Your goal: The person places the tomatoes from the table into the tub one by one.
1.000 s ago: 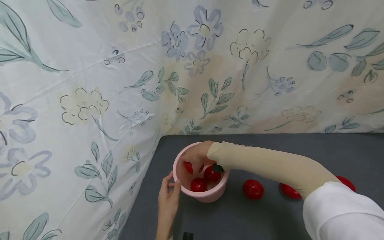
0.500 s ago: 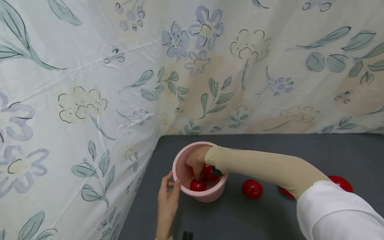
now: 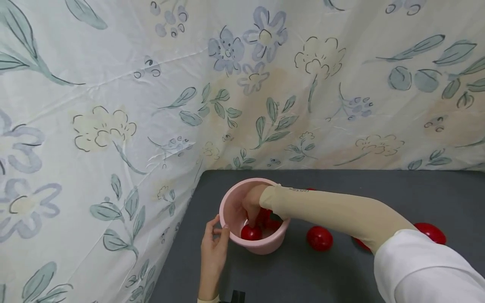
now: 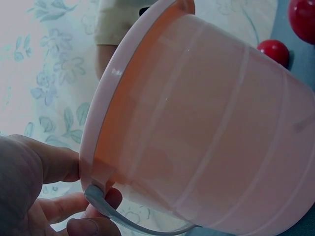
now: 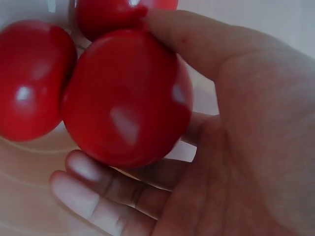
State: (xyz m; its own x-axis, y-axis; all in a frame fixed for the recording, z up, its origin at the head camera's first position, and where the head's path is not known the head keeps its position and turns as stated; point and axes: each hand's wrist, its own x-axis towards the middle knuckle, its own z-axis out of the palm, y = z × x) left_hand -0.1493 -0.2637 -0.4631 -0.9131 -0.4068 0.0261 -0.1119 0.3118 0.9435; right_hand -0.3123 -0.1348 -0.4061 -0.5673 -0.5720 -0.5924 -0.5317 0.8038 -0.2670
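A pink plastic bucket stands at the back left of the dark table. My left hand pinches its near left rim, thumb on the rim and fingers underneath, beside the thin grey handle in the left wrist view. My right hand reaches down inside the bucket. In the right wrist view, its thumb and fingers curl round a shiny red tomato. Two more tomatoes lie against that one, at left and above. A dark green leafy piece shows by the right sleeve.
To the right of the bucket lies a tomato on the dark table. Another tomato rests farther right, and one more is partly hidden under the right arm. Flowered cloth walls off the left and back.
My right hand has shifted slightly to the right and nearer inside the bucket, down among the tomatoes. My left hand keeps its place on the rim.
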